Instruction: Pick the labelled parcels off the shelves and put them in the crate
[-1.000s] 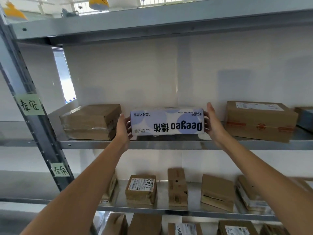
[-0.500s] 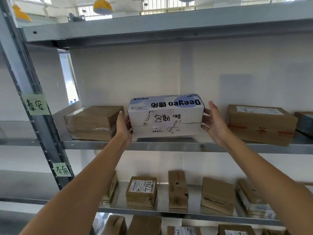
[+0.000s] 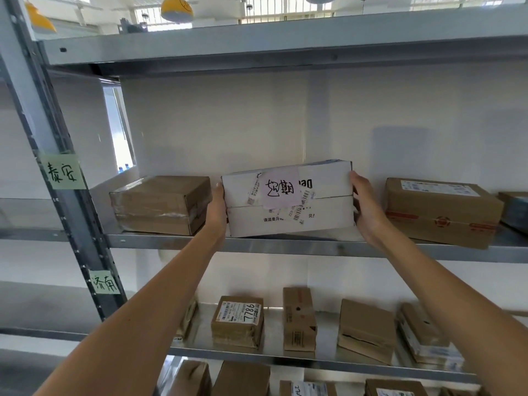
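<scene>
The left hand (image 3: 216, 208) clasps the left end of a white rectangular cardboard parcel (image 3: 288, 200), fingers hidden behind that end, the thumb edge showing at the front. The right hand (image 3: 364, 205) clasps the opposite end, its thumb lying along the upper right corner and the palm against the side. Both hands are closed on the parcel, one at each short end, so its long axis runs left to right, straight across between them.

The parcel is at the middle steel shelf (image 3: 285, 245), tipped so that its broad face with a handwritten pale paper label (image 3: 281, 190) and several barcode stickers looks toward the camera. Its lower edge appears to sit at or just above the shelf's front lip; whether it touches cannot be told. Neither hand is nearer than the other, so the pull should come straight back toward the body, both arms drawing evenly.

Just beside the left hand stands a brown taped cardboard box (image 3: 161, 205); to the right of the right hand, a brown cardboard box with red tape (image 3: 441, 212). Both are close enough that elbows should stay narrow while withdrawing. Smaller brown parcels (image 3: 237, 321) rest on the lower shelf. No crate is in view, so it probably lies below or behind.
</scene>
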Demonstrator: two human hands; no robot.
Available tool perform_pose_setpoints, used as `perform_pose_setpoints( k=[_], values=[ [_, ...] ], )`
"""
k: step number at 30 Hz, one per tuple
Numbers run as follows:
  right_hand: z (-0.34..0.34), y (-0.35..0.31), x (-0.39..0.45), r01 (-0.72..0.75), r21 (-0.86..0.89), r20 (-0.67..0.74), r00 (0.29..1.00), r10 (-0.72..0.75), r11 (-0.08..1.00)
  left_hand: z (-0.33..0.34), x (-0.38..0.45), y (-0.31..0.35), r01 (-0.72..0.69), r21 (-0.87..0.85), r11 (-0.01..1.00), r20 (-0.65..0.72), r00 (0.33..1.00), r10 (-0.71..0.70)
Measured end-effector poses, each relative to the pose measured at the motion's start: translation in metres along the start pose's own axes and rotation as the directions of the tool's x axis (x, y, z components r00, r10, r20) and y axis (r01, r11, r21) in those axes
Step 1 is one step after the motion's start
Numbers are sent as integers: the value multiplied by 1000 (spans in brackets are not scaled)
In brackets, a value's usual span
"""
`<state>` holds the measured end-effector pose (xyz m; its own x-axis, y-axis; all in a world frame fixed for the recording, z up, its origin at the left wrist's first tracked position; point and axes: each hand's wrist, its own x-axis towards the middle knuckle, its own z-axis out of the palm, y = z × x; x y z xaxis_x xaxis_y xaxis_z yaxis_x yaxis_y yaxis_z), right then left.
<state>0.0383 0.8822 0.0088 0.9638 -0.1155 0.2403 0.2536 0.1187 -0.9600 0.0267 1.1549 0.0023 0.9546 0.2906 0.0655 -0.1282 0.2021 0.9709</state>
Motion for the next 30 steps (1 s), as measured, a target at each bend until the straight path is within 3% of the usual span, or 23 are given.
perform_pose_setpoints(
  k=[7,17,30],
  values=[
    [-2,9,-7,19,-52,-83,996,-23,998,-2,-2,8,-50,84,995,-68,996,56],
    [-1,12,-21,-71,-22,-86,994,69,997,-4,-21,1,-92,86,992,116,990,82],
    [-10,45,-60,-161,53,-114,980,166,986,-16,-42,-28,51,163,985,25,998,-56]
  ],
)
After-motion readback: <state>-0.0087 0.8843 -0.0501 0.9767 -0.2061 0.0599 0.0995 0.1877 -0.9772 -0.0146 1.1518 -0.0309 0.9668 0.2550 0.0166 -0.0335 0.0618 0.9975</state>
